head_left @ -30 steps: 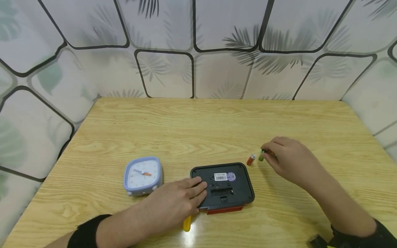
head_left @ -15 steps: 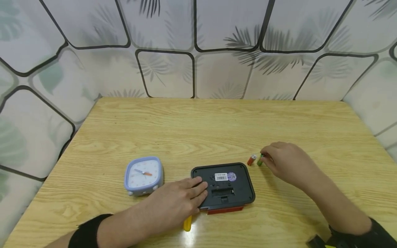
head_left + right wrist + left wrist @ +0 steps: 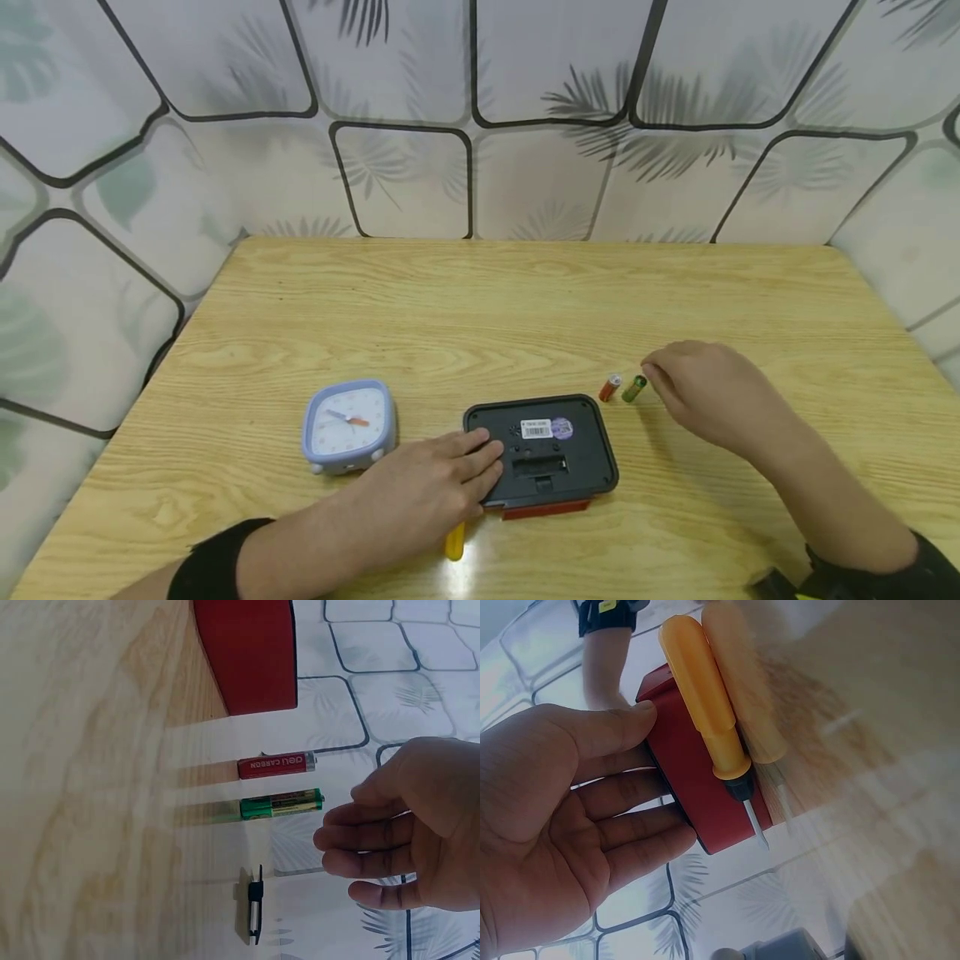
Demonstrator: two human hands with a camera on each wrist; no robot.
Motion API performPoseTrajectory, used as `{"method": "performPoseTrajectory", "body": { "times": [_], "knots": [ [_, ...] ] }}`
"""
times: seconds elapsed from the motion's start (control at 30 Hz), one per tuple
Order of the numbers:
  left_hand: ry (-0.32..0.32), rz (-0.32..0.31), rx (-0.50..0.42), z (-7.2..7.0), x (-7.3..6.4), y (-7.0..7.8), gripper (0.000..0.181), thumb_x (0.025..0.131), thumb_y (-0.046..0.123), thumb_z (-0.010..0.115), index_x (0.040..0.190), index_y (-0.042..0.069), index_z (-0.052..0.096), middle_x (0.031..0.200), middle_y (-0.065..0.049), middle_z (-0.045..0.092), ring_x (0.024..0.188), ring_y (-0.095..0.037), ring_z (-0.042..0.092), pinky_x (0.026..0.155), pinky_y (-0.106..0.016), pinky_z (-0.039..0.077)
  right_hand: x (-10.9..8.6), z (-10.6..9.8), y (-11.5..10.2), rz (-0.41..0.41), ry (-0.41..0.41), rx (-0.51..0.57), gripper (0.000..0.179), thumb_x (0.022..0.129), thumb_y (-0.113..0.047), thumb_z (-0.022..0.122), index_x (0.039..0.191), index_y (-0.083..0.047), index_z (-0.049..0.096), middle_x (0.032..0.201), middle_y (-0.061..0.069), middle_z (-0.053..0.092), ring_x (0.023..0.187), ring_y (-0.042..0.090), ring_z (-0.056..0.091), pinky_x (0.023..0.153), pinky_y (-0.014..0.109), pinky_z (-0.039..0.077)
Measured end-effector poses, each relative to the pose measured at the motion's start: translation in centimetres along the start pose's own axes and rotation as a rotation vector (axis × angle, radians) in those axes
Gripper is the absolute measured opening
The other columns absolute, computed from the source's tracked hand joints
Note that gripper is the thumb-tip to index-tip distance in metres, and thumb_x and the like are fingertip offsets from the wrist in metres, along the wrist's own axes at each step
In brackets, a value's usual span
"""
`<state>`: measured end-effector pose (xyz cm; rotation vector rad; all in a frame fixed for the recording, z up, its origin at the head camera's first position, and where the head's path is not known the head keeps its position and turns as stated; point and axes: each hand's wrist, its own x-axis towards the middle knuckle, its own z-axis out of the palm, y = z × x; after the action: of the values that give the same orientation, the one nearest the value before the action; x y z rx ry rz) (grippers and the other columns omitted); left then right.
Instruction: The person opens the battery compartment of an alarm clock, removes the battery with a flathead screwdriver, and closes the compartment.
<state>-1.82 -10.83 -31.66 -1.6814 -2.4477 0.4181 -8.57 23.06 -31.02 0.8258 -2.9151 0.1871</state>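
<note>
My left hand rests its fingers on the left part of a device's black back, with its thumb at the lower corner in the left wrist view. The device has a red body and lies back up, its battery slot uncovered. Two small batteries stand upright on the table right of it, one red and one green. Just beside the green battery is my right hand, fingers loosely bent, apart from it and holding nothing. A yellow-handled screwdriver lies before the device, partly under my left hand in the head view.
A light-blue alarm clock stands left of the device, close to my left forearm. Beyond the green battery in the right wrist view lies a small black and white piece. A patterned wall covering bounds the wooden table.
My right hand has set the green battery down next to the red one, let go of it and drawn slightly right. My left hand has stayed on the device.
</note>
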Motion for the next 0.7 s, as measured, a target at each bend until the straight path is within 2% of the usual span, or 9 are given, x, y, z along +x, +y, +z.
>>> {"method": "performPoseTrajectory", "body": {
  "times": [0.1,0.17,0.27,0.33,0.53,0.63,0.7],
  "knots": [
    [0.006,-0.001,0.004,0.0,0.0,0.0,0.039,0.101,0.038,0.056,0.129,0.015,0.068,0.136,-0.004,0.064,0.13,-0.019,0.058,0.11,-0.03,0.045,-0.1,-0.2,0.3,0.036,-0.016,-0.007,0.017,0.097,-0.011,0.061,0.08,-0.012,0.066,0.071,-0.004,0.06,0.062,0.012,0.051,0.058,0.034,0.047],
    [0.002,-0.003,-0.003,0.0,0.0,0.0,0.039,0.101,0.038,0.057,0.13,0.015,0.068,0.136,-0.004,0.063,0.13,-0.02,0.057,0.11,-0.03,0.045,-0.1,-0.3,0.5,0.061,-0.04,-0.02,0.017,0.096,-0.01,0.062,0.08,-0.012,0.066,0.069,-0.005,0.058,0.061,0.011,0.047,0.057,0.032,0.043],
    [-0.002,0.001,-0.01,0.0,0.1,0.0,0.038,0.1,0.038,0.057,0.13,0.015,0.068,0.137,-0.004,0.063,0.13,-0.019,0.057,0.11,-0.03,0.045,-0.1,-0.3,0.8,0.1,-0.083,-0.032,0.007,0.093,-0.012,0.067,0.088,-0.009,0.072,0.077,-0.001,0.066,0.064,0.013,0.056,0.057,0.034,0.048],
    [0.0,0.003,-0.013,0.0,0.1,0.0,0.038,0.101,0.037,0.057,0.129,0.015,0.068,0.136,-0.004,0.063,0.13,-0.019,0.057,0.111,-0.03,0.044,0.0,-0.3,1.0,0.123,-0.118,-0.032,0.008,0.091,-0.014,0.071,0.092,-0.007,0.073,0.082,0.003,0.07,0.066,0.014,0.06,0.057,0.035,0.051],
    [0.006,0.007,-0.001,0.0,0.1,0.0,0.038,0.101,0.038,0.056,0.129,0.015,0.069,0.136,-0.004,0.063,0.13,-0.019,0.057,0.111,-0.03,0.044,0.1,0.0,1.6,0.169,-0.207,-0.006,0.009,0.088,-0.017,0.074,0.085,-0.009,0.072,0.078,0.001,0.069,0.064,0.014,0.06,0.054,0.035,0.05],
    [0.009,0.005,-0.009,0.0,0.1,0.0,0.038,0.101,0.038,0.056,0.129,0.015,0.069,0.136,-0.005,0.064,0.13,-0.02,0.057,0.111,-0.03,0.045,0.1,0.2,2.0,0.175,-0.27,0.027,0.007,0.089,-0.015,0.073,0.086,-0.008,0.073,0.081,0.002,0.07,0.066,0.015,0.062,0.056,0.036,0.052],
    [0.012,0.005,-0.013,0.0,0.1,-0.1,0.039,0.101,0.038,0.056,0.129,0.014,0.069,0.136,-0.005,0.064,0.13,-0.02,0.058,0.111,-0.03,0.045,0.1,0.4,2.3,0.182,-0.312,0.048,0.007,0.09,-0.012,0.071,0.084,-0.009,0.073,0.079,0.001,0.068,0.064,0.013,0.058,0.054,0.033,0.05]
  ]
}}
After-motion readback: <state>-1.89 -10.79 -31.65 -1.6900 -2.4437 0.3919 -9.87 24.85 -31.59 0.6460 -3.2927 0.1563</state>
